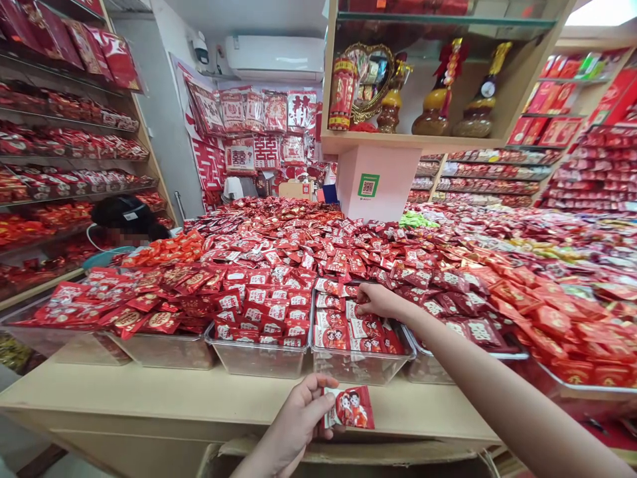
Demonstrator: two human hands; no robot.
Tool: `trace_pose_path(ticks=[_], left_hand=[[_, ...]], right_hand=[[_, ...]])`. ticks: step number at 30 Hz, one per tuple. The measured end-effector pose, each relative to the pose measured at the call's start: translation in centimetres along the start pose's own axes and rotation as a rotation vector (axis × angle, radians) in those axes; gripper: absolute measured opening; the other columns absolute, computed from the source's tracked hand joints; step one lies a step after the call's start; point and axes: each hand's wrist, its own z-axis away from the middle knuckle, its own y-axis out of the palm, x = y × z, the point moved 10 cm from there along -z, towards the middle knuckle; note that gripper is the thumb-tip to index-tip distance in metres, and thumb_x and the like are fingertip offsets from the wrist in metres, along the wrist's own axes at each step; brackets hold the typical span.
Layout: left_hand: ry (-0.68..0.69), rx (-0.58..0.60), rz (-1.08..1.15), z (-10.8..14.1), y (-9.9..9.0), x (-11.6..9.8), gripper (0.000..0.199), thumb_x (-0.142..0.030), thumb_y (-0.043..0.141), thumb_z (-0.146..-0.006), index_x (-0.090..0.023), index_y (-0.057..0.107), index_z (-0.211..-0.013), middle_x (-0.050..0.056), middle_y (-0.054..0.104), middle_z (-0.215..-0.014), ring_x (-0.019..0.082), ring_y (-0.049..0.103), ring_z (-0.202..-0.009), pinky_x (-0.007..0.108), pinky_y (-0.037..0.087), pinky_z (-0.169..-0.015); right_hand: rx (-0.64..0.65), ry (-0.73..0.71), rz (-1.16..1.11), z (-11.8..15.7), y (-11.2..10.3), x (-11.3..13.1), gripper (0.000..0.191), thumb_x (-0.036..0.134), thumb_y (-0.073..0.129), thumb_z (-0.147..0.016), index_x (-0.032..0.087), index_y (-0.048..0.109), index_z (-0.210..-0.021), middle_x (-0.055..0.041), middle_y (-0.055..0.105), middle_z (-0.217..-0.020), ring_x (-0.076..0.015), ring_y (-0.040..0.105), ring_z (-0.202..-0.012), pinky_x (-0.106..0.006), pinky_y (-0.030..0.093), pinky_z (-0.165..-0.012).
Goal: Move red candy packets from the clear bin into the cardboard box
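My left hand [306,421] is closed on a small red and white packet [352,407] printed with two cartoon figures, held over the front edge of the counter. Above a clear plastic bin [362,362], my right hand [381,302] reaches in from the right, its fingers bent down at the packets. Rows of similar red and white packets [332,328] fill that bin. Whether my right fingers grip a packet cannot be made out.
More clear bins [259,355] of red packets line the pale counter [149,398]. An open cardboard box [388,455] sits below its edge. A person's head [127,219] shows at the left. A display cabinet [418,141] overhangs the heaps.
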Motion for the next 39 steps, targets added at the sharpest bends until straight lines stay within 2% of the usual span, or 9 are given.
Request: trace_pose_path(ticks=[5,10,18,22,25,30,35,37,39], left_hand=[[0.005,0.004,-0.018,0.1,0.0,-0.1,0.016,-0.024,0.053,-0.073,-0.017,0.049,-0.087,-0.002,0.061,-0.068,0.009,0.058,-0.053,0.017,0.033,-0.045],[0.009,0.019,-0.026,-0.2,0.0,0.1,0.018,-0.026,0.054,-0.072,-0.017,0.049,-0.088,-0.001,0.062,-0.071,0.01,0.058,-0.053,0.017,0.033,-0.046],[0.026,0.076,-0.002,-0.4,0.0,0.4,0.018,-0.026,0.054,-0.074,-0.019,0.049,-0.089,-0.001,0.062,-0.074,0.01,0.059,-0.057,0.017,0.034,-0.047],[0.022,0.076,-0.013,-0.5,0.1,0.5,0.02,-0.028,0.055,-0.073,-0.018,0.05,-0.089,0.0,0.062,-0.074,0.01,0.059,-0.055,0.017,0.035,-0.046],[0.021,0.071,-0.019,-0.4,0.2,0.4,0.02,-0.028,0.055,-0.073,-0.018,0.05,-0.089,0.0,0.062,-0.074,0.01,0.06,-0.056,0.017,0.034,-0.047],[0.019,0.036,0.0,-0.2,0.0,0.3,0.02,-0.028,0.056,-0.071,-0.018,0.05,-0.088,-0.001,0.062,-0.071,0.009,0.059,-0.054,0.016,0.034,-0.046],[0.028,0.043,0.022,-0.2,0.0,0.2,0.021,-0.027,0.058,-0.07,-0.019,0.051,-0.088,-0.002,0.061,-0.071,0.009,0.058,-0.055,0.017,0.034,-0.046],[0.045,0.026,0.037,-0.2,-0.1,0.0,0.022,-0.025,0.059,-0.069,-0.019,0.05,-0.088,-0.001,0.061,-0.072,0.009,0.057,-0.054,0.017,0.035,-0.046],[0.078,0.024,0.051,-0.2,-0.1,-0.4,0.024,-0.024,0.06,-0.069,-0.019,0.049,-0.089,-0.001,0.062,-0.073,0.01,0.057,-0.056,0.018,0.036,-0.047]], right_hand=[[-0.089,0.051,0.151,0.1,-0.2,-0.2,0.013,0.027,0.054,-0.071,0.014,0.057,-0.072,-0.0089,0.061,-0.078,-0.0194,0.055,-0.075,-0.024,0.037,-0.063],[-0.109,0.062,0.24,0.3,-0.1,-0.1,0.02,0.029,0.049,-0.075,0.012,0.059,-0.07,-0.014,0.061,-0.08,-0.0233,0.055,-0.082,-0.028,0.036,-0.073],[-0.086,0.018,0.18,1.4,-1.2,1.0,0.014,0.02,0.048,-0.073,0.014,0.06,-0.075,-0.0094,0.063,-0.08,-0.0192,0.056,-0.078,-0.024,0.036,-0.067],[0.059,-0.03,0.069,2.9,-0.5,1.7,0.012,0.027,0.059,-0.065,0.02,0.062,-0.075,-0.0005,0.064,-0.072,-0.0144,0.056,-0.064,-0.02,0.035,-0.053],[0.138,-0.021,0.013,3.8,0.4,2.1,0.026,0.029,0.066,-0.057,0.02,0.06,-0.08,-0.0018,0.064,-0.077,-0.0166,0.055,-0.067,-0.021,0.034,-0.051],[0.109,-0.051,-0.013,3.7,0.8,3.0,0.02,0.026,0.06,-0.063,0.019,0.058,-0.082,-0.0041,0.063,-0.081,-0.0164,0.055,-0.07,-0.021,0.035,-0.056],[0.098,-0.063,-0.014,3.5,0.8,3.2,0.021,0.026,0.063,-0.061,0.018,0.057,-0.08,-0.0038,0.063,-0.078,-0.0164,0.055,-0.068,-0.021,0.035,-0.055],[0.083,-0.073,-0.022,3.8,0.4,3.3,0.019,0.027,0.061,-0.062,0.018,0.057,-0.078,-0.0037,0.063,-0.076,-0.0163,0.055,-0.066,-0.022,0.035,-0.055],[0.002,-0.083,-0.035,4.6,-0.8,3.6,0.014,0.026,0.057,-0.067,0.018,0.058,-0.078,-0.0048,0.063,-0.076,-0.0168,0.055,-0.068,-0.023,0.037,-0.058]])
